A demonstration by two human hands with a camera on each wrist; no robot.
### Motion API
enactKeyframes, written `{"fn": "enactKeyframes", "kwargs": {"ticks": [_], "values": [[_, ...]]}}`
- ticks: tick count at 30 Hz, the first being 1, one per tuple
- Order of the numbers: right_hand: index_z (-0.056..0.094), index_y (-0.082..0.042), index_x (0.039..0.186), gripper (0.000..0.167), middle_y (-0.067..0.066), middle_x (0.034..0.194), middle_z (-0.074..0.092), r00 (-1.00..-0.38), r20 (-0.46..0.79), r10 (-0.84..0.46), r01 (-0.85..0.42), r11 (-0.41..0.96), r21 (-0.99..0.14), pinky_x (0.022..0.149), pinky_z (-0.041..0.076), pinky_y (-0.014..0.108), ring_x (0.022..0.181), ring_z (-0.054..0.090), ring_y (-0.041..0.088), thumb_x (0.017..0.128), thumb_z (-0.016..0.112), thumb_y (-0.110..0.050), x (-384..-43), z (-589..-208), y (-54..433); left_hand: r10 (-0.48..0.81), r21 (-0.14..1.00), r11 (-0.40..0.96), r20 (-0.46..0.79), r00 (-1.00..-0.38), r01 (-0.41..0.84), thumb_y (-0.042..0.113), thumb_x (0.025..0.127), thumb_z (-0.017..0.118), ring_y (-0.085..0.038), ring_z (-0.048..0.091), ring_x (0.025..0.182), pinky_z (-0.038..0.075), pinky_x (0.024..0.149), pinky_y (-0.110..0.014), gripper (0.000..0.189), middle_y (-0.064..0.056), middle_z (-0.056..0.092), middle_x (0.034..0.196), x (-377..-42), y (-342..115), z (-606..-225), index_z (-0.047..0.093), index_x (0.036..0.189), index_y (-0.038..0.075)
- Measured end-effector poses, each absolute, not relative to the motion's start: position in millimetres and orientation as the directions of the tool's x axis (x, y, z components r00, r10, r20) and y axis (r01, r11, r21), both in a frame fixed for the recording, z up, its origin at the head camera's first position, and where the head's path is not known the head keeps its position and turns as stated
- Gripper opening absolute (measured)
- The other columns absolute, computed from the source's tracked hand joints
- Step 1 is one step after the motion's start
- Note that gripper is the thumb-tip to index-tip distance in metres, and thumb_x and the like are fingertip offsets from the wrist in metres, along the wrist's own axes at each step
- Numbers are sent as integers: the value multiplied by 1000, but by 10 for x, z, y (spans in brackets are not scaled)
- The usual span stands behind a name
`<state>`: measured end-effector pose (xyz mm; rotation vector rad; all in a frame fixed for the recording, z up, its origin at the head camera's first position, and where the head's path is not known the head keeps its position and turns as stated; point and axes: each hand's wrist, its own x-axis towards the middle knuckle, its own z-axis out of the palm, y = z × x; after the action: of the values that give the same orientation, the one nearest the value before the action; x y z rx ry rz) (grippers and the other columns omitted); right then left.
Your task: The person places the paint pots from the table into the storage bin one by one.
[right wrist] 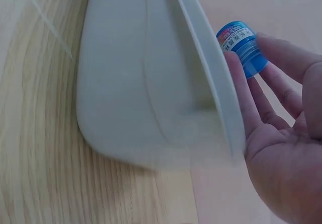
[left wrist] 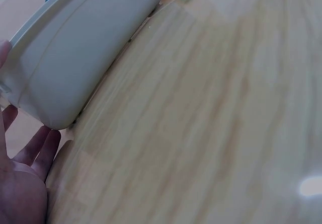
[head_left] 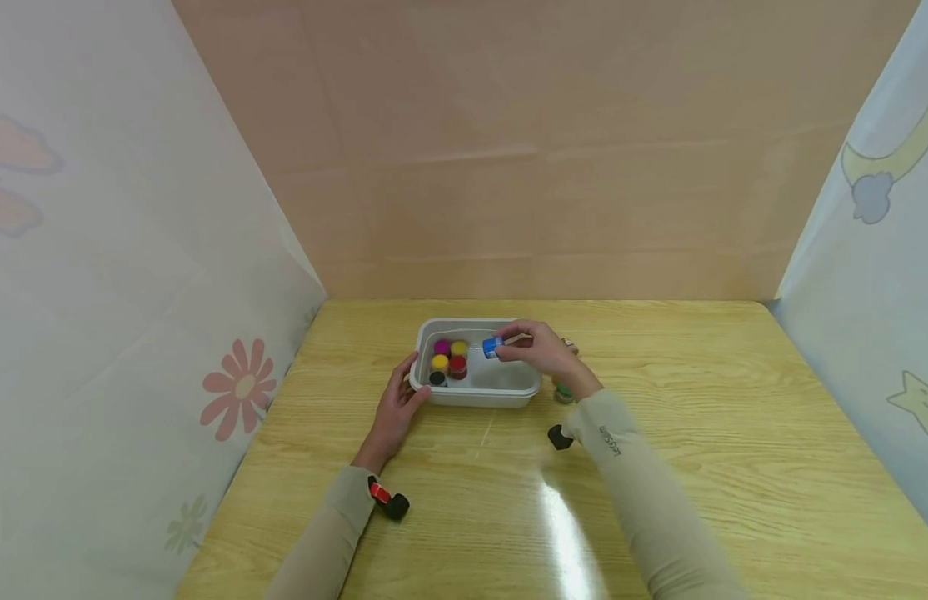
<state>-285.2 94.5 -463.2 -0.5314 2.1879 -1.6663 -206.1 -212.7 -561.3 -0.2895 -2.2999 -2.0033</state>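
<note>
A white plastic tub [head_left: 479, 399] stands on the table. My left hand [head_left: 392, 410] holds its near left corner, thumb at the near rim and fingers along the end wall. Over the tub, my right hand [head_left: 542, 348] pinches a small blue paint jar [head_left: 492, 347] between thumb and fingers. The jar is tilted, its printed label facing the right wrist camera. In the tub's left half sit several similar jars: a purple one [head_left: 442, 347], a dark yellow one [head_left: 459, 348], a bright yellow one [head_left: 440, 362], a red one [head_left: 457, 367] and a black one [head_left: 437, 379].
Right of the tub, a green jar [head_left: 564, 393] stands on the wooden table [head_left: 696, 400], partly hidden by my right wrist. Another small object [head_left: 570, 345] shows behind that wrist. A tan backdrop [head_left: 539, 167] rises at the table's far edge, with printed sheets on both sides.
</note>
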Motion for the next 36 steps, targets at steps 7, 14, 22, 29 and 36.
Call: {"fn": "enactKeyframes", "kwargs": {"ticks": [7,14,22,29,36], "values": [[68,-2,130,34,19,127,67,-853,-8,-522,-150,259,-954,99,56,48,102,72,22,98,72,-12,-2852,-4640,699,85,973,132,177,-980,187,27,105,64,-28,46,147,44,115,-34,65,2,32,168,-2072,-2131,-5633,33,161,36],[69,-5,128,32,17,128,67,-842,-18,-539,-186,321,-929,95,58,41,103,72,24,98,73,-16,-2859,-4712,507,99,972,114,196,-976,207,23,105,64,-34,45,147,46,111,-26,66,-4,31,169,-2075,-2137,-5635,32,163,28],[71,-5,123,32,14,121,69,-838,-35,-545,-210,381,-900,90,59,38,102,70,23,94,78,-19,-2890,-4782,388,101,973,110,193,-976,204,26,105,64,-33,45,147,46,111,-26,67,-3,30,169,-2075,-2129,-5623,32,163,31],[75,-7,116,26,9,114,73,-803,-31,-595,-307,457,-835,90,57,34,106,67,23,93,79,-19,-2919,-4826,329,99,973,94,204,-974,213,27,104,65,-32,46,146,47,107,-20,66,-2,33,168,-2071,-2126,-5622,33,162,31],[76,-8,113,24,6,110,74,-799,-54,-598,-321,502,-803,92,55,36,105,66,22,93,79,-19,-2920,-4856,295,92,972,102,200,-975,209,26,103,66,-33,46,146,47,107,-22,67,-2,33,168,-2069,-2122,-5616,34,162,32]]}}
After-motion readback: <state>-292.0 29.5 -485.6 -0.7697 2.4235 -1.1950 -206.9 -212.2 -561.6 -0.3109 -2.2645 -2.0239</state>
